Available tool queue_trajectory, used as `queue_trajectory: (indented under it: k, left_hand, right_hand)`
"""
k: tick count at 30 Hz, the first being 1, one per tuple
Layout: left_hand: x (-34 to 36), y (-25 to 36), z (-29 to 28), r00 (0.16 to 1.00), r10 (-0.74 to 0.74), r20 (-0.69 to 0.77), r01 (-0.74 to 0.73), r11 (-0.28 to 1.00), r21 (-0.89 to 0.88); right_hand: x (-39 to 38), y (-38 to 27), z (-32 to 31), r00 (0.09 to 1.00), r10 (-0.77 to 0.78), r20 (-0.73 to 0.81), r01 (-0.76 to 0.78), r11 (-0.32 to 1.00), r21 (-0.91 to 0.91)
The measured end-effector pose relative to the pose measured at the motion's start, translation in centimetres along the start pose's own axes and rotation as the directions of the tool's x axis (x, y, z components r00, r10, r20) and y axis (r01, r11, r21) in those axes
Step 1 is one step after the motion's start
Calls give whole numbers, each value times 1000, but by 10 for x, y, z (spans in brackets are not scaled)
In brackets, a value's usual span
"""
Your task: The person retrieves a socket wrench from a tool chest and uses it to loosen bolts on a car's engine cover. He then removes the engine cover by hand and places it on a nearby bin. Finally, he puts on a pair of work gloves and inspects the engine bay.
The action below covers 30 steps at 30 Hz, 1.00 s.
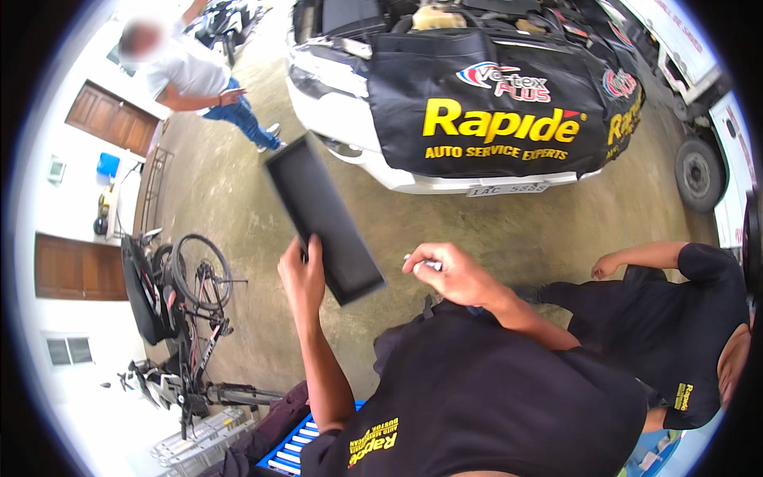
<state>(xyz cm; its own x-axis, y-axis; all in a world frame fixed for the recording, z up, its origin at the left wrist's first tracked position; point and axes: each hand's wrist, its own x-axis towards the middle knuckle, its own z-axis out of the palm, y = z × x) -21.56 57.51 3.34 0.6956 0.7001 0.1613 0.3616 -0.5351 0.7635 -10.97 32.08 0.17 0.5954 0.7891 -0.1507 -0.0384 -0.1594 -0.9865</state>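
My left hand (302,277) grips the long side of a shallow black rectangular tray (324,208), with the thumb over its rim. The tray is tilted toward me, and its dark inside shows nothing lying in it. To the right of the tray, apart from it, my right hand (459,274) is closed around a small silvery metal piece (430,263). Both ends of that piece stick out a little from the fingers; its exact kind is too small to make out.
Ahead stands a white car (338,99), hood up, with a black protective cover (397,95) over its front. A co-worker in black (660,318) is close on my right. Bicycles (199,274) and a ladder (203,441) are at left; another person (187,79) stands far left.
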Motion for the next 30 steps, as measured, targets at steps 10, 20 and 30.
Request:
queue_trajectory:
  k: [10,20,30]
  left_hand:
    - [224,160,225,798,441,410,-432,894,-121]
    - [295,281,519,798,378,469,-325,926,-193]
    - [289,254,558,654,512,556,-112,793,-599]
  right_hand:
    - [-20,-5,-131,842,130,-524,-47,984,169]
    - [32,-15,-196,529,193,-827,-45,979,200]
    - [89,-49,-259,420,282,-863,-89,959,271]
